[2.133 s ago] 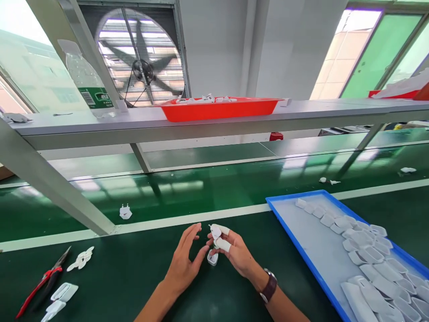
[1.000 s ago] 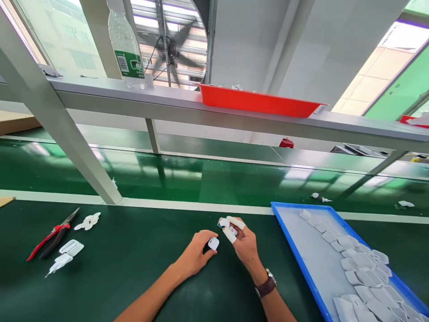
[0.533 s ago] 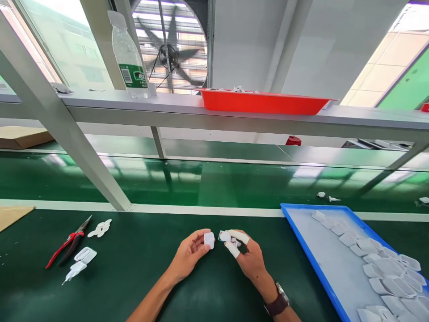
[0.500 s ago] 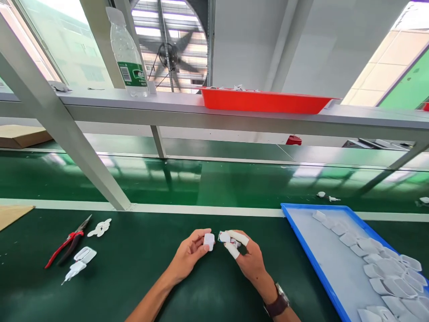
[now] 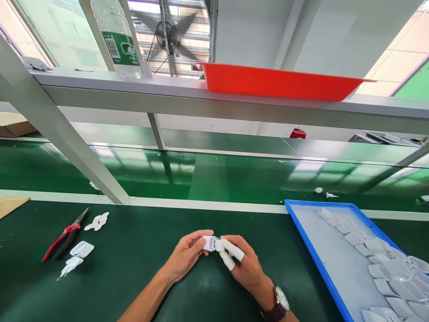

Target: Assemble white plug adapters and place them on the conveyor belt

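Observation:
Above the dark green tabletop [image 5: 134, 286], my left hand [image 5: 187, 255] pinches a small white plastic housing [image 5: 209, 243] between thumb and fingers, its hollow side partly showing. My right hand [image 5: 246, 264], with white covers on thumb and index finger and a wristwatch [image 5: 280, 300] at the wrist, pinches a small whitish part [image 5: 219, 245]. That part meets the right edge of the housing, and a bit of green shows between them. Whether it sits inside the housing I cannot tell. The fingers hide much of both pieces.
Red-handled pliers [image 5: 67, 235] lie at left, beside flat white pieces [image 5: 97, 221] and a white plastic part [image 5: 76, 258]. At right stands a blue-rimmed tray [image 5: 315, 255] with many white covers [image 5: 392, 268]. A red tray [image 5: 275, 82] and a bottle [image 5: 122, 47] stand on the shelf above.
My two hands have come together. The housing has turned from its smooth face to its hollow side, and the right hand's part now touches it. The view has tilted slightly downward.

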The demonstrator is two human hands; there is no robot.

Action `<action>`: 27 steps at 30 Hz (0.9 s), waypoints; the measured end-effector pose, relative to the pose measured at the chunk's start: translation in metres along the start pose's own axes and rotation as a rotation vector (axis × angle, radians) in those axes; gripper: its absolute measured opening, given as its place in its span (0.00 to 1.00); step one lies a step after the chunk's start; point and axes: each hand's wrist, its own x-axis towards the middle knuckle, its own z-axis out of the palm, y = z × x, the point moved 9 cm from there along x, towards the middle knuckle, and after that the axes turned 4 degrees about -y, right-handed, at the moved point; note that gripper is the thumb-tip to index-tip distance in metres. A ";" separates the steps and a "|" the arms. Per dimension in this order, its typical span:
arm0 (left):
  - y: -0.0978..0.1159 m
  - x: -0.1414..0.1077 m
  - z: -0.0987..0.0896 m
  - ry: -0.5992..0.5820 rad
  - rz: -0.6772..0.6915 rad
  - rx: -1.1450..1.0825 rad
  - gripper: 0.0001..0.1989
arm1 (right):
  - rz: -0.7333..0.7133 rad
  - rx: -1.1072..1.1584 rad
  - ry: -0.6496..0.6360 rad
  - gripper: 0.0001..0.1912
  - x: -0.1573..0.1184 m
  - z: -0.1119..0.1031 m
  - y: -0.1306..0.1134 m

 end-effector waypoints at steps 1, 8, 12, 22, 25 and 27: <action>0.000 0.000 0.000 0.003 -0.002 0.003 0.22 | -0.005 -0.018 -0.008 0.29 0.000 0.000 -0.001; -0.001 0.000 -0.001 0.012 -0.012 0.042 0.22 | -0.019 -0.080 -0.066 0.29 0.001 0.003 -0.007; -0.002 0.000 -0.002 0.011 -0.012 0.043 0.21 | -0.025 -0.105 -0.076 0.26 0.003 0.004 -0.007; -0.004 -0.002 0.000 0.024 -0.028 0.076 0.22 | -0.018 -0.114 -0.165 0.25 -0.005 0.015 -0.004; -0.006 -0.003 0.001 0.030 -0.028 0.056 0.22 | 0.010 -0.139 -0.165 0.22 -0.005 0.019 -0.004; -0.007 -0.003 0.001 0.041 -0.025 0.025 0.21 | 0.031 -0.162 -0.181 0.21 -0.005 0.023 -0.005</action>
